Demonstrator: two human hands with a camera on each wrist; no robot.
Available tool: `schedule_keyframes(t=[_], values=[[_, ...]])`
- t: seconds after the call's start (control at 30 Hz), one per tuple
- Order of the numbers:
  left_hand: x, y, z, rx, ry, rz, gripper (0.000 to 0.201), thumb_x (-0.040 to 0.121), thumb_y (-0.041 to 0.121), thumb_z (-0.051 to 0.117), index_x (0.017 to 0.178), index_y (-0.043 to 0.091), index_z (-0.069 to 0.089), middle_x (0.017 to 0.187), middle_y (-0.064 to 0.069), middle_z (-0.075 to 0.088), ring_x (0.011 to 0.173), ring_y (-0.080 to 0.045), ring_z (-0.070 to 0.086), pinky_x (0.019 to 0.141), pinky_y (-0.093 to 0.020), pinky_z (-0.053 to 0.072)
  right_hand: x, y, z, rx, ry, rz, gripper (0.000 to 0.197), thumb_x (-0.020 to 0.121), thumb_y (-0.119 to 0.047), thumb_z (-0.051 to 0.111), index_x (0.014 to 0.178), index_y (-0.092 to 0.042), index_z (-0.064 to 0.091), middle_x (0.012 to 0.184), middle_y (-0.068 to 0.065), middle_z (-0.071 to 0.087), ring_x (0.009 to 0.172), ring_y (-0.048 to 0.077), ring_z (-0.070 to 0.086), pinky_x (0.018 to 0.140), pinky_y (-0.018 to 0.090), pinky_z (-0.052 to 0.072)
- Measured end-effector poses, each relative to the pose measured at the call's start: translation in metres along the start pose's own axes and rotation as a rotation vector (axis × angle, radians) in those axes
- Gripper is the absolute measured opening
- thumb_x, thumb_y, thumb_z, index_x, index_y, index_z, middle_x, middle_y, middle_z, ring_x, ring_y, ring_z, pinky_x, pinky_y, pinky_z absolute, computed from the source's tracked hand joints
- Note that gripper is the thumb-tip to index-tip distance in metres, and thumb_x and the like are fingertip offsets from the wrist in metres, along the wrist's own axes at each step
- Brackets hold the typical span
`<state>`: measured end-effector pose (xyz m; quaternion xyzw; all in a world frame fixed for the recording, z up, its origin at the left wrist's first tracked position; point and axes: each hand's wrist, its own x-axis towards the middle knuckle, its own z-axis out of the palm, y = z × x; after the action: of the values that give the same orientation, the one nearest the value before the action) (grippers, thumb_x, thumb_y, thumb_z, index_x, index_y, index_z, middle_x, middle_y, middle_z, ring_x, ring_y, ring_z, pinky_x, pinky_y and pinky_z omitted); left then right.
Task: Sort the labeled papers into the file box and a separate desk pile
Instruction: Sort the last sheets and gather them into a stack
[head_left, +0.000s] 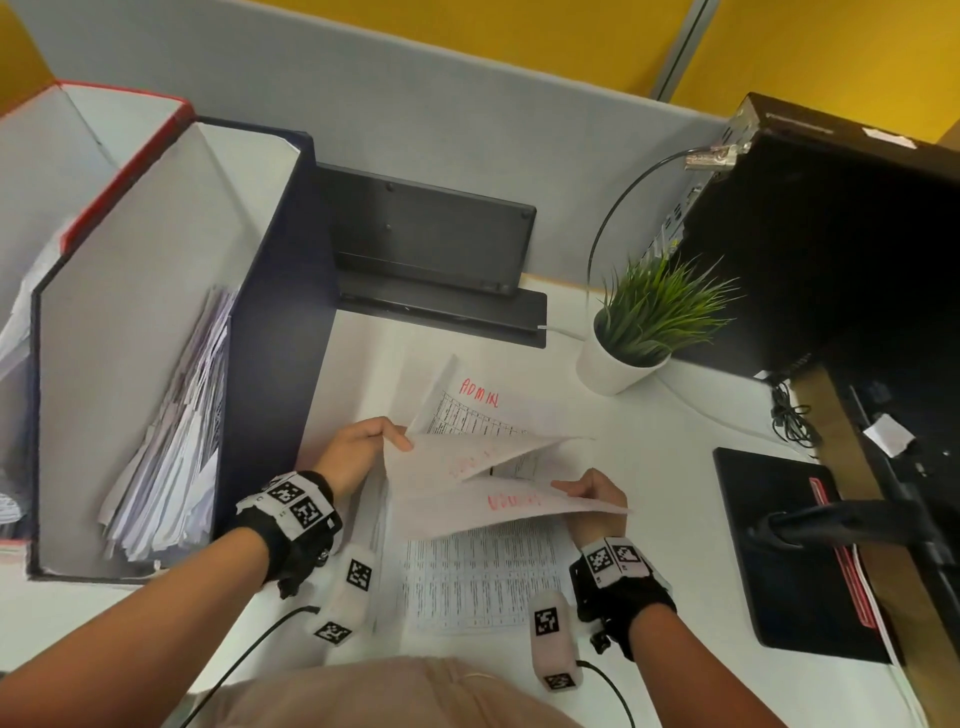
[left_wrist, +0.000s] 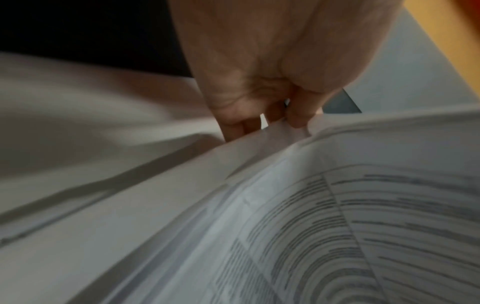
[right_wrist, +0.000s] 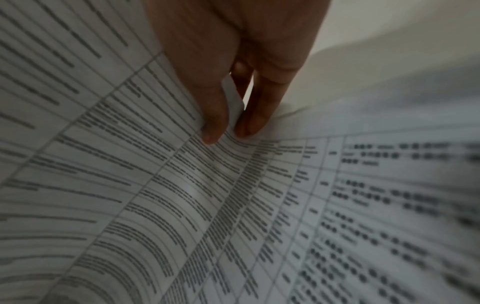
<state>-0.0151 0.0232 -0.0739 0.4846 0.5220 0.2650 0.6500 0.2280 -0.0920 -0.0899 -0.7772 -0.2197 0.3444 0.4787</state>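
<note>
My left hand (head_left: 363, 447) pinches the left corner of a lifted sheet (head_left: 483, 452) with faint red lettering; in the left wrist view the fingers (left_wrist: 241, 125) hold the paper edge (left_wrist: 275, 135). My right hand (head_left: 592, 496) pinches another lifted sheet (head_left: 498, 512), also marked in red; its fingers (right_wrist: 215, 123) grip a printed page (right_wrist: 182, 185). Both sheets hover over a stack of printed papers (head_left: 478, 582) on the white desk (head_left: 649, 467). A page labeled ADMIN (head_left: 480, 400) lies beneath, farther back. The dark blue file box (head_left: 156, 338) stands to the left, holding several papers (head_left: 171, 452).
A red-edged file box (head_left: 67, 156) stands behind the blue one. A potted plant (head_left: 639, 327) sits at the right rear, beside a black computer case (head_left: 831, 234). A black stand (head_left: 431, 260) is at the back. A monitor base (head_left: 789, 545) lies to the right.
</note>
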Motion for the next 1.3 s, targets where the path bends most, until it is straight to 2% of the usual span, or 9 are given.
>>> schedule_keyframes(t=[0.17, 0.37, 0.5, 0.57, 0.7, 0.9, 1.03, 1.17, 1.3], values=[[0.001, 0.005, 0.003, -0.022, -0.045, -0.033, 0.032, 0.086, -0.013, 0.039, 0.064, 0.004, 0.055, 0.096, -0.009, 0.066, 0.084, -0.023, 0.061, 0.067, -0.022, 0.048, 0.002, -0.011, 0.004, 0.096, -0.103, -0.093, 0.020, 0.086, 0.009, 0.053, 0.101, -0.004, 0.059, 0.082, 0.002, 0.061, 0.069, 0.011, 0.057, 0.052, 0.006, 0.046], [-0.003, 0.014, 0.006, -0.022, -0.011, -0.069, 0.026, 0.099, 0.028, 0.036, 0.088, 0.036, 0.058, 0.094, 0.009, 0.064, 0.085, -0.007, 0.062, 0.071, -0.022, 0.046, 0.006, -0.004, 0.002, -0.190, -0.036, -0.042, 0.025, 0.078, -0.028, 0.074, 0.066, -0.010, 0.060, 0.063, 0.014, 0.054, 0.061, 0.023, 0.050, 0.062, 0.031, 0.042], [-0.003, 0.014, 0.009, 0.056, -0.162, -0.210, 0.040, 0.086, 0.063, 0.038, 0.100, 0.037, 0.065, 0.097, 0.013, 0.071, 0.090, -0.005, 0.066, 0.082, -0.030, 0.046, 0.006, -0.001, 0.003, -0.241, 0.027, 0.059, 0.025, 0.080, -0.024, 0.073, 0.078, -0.002, 0.061, 0.061, 0.013, 0.057, 0.046, 0.021, 0.050, 0.043, 0.018, 0.044], [-0.003, 0.010, 0.014, 0.209, -0.148, -0.201, 0.048, 0.085, 0.050, 0.056, 0.122, 0.019, 0.056, 0.123, 0.002, 0.061, 0.106, -0.014, 0.060, 0.093, -0.033, 0.045, 0.003, 0.000, 0.006, -0.219, 0.009, 0.114, 0.018, 0.081, -0.014, 0.070, 0.092, -0.004, 0.061, 0.062, 0.011, 0.059, 0.043, 0.018, 0.052, 0.035, 0.017, 0.044], [-0.007, 0.006, 0.024, 0.332, -0.108, -0.077, 0.035, 0.090, 0.010, 0.057, 0.124, 0.009, 0.052, 0.124, -0.008, 0.060, 0.099, -0.014, 0.058, 0.082, -0.022, 0.047, 0.001, 0.004, 0.009, -0.205, -0.054, 0.153, 0.039, 0.082, -0.013, 0.069, 0.116, -0.003, 0.054, 0.075, 0.012, 0.060, 0.055, 0.020, 0.058, 0.050, 0.027, 0.054], [-0.008, 0.046, 0.021, 0.247, -0.099, 0.076, 0.029, 0.090, 0.011, 0.056, 0.119, 0.017, 0.056, 0.112, 0.000, 0.065, 0.096, -0.012, 0.063, 0.079, -0.026, 0.052, 0.005, -0.010, 0.002, -0.126, -0.036, 0.092, 0.080, 0.075, -0.039, 0.074, 0.140, -0.014, 0.035, 0.125, 0.009, 0.051, 0.108, 0.020, 0.053, 0.089, 0.029, 0.043], [-0.012, 0.078, 0.017, 0.159, -0.096, 0.141, 0.033, 0.088, 0.014, 0.059, 0.120, 0.020, 0.055, 0.117, 0.000, 0.064, 0.101, -0.012, 0.063, 0.082, -0.030, 0.052, 0.004, -0.043, -0.003, 0.163, -0.220, 0.160, 0.046, 0.082, -0.037, 0.067, 0.122, -0.019, 0.055, 0.122, 0.006, 0.063, 0.106, 0.021, 0.062, 0.095, 0.039, 0.049], [-0.020, 0.099, 0.023, 0.183, -0.009, 0.310, 0.041, 0.087, 0.011, 0.061, 0.125, 0.013, 0.048, 0.121, -0.004, 0.060, 0.109, -0.019, 0.060, 0.091, -0.037, 0.051, -0.003, -0.083, 0.002, 0.137, -0.115, -0.166, 0.027, 0.090, -0.020, 0.059, 0.116, -0.016, 0.057, 0.115, 0.003, 0.064, 0.106, 0.020, 0.061, 0.085, 0.028, 0.052], [-0.027, 0.108, 0.025, 0.109, 0.133, 0.493, 0.046, 0.086, 0.014, 0.063, 0.128, 0.016, 0.044, 0.121, 0.004, 0.058, 0.108, -0.005, 0.057, 0.082, -0.017, 0.050, -0.018, -0.115, 0.005, 0.295, -0.065, -0.352, 0.026, 0.089, -0.015, 0.059, 0.115, -0.016, 0.057, 0.114, 0.001, 0.065, 0.107, 0.014, 0.063, 0.091, 0.029, 0.052]])
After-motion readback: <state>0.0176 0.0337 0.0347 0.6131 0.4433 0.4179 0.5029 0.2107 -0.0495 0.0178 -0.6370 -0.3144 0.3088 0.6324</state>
